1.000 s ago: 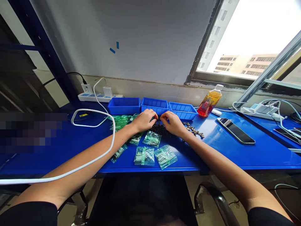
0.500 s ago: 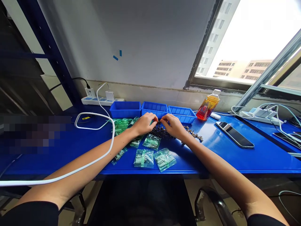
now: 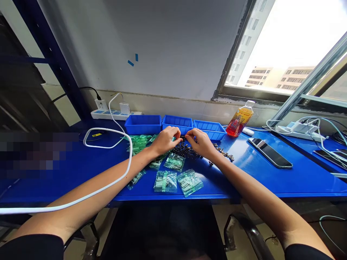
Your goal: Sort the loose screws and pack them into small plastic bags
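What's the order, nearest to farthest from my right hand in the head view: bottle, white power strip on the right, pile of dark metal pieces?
1. Pile of dark metal pieces: right around the hand.
2. Bottle: to the right, toward the wall.
3. White power strip: farther right, past the bottle.

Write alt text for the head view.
A person's left hand and right hand are close together at a pile of dark metal pieces on a blue table. Green packets lie left and in front; three blue bins behind.
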`<state>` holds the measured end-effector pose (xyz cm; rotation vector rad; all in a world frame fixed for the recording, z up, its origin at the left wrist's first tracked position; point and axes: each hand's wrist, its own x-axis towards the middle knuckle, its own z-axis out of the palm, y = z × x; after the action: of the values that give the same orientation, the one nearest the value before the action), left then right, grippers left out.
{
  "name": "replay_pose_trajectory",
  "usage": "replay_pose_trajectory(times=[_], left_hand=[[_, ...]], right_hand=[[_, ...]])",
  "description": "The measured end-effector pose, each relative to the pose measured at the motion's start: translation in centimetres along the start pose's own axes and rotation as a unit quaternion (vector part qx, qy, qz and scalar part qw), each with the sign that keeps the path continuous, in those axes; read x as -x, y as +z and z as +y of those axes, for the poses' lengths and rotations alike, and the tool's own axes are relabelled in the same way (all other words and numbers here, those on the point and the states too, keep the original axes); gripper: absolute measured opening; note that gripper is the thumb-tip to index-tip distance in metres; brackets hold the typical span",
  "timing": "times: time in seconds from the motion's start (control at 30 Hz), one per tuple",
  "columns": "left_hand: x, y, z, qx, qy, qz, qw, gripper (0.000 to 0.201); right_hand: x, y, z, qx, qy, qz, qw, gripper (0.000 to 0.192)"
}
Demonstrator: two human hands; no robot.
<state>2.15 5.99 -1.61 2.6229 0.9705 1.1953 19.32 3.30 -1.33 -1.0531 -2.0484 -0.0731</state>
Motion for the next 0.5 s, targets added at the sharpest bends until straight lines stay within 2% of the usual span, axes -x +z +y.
replay_pose_trajectory(times=[0.3,0.5], left_hand=[[0.2,-0.4,0.3,0.041,0.109,0.033,0.993,0.008],[0.5,-0.6,1.9,0.057,0.147,0.04,0.987,0.007]], right_hand=[[-0.4,-1.1,0.6,0.001,0.007,0.054,0.999,0.012],[-0.3,-0.9,0.5,0.007,0.012,0.044,0.999,0.012]])
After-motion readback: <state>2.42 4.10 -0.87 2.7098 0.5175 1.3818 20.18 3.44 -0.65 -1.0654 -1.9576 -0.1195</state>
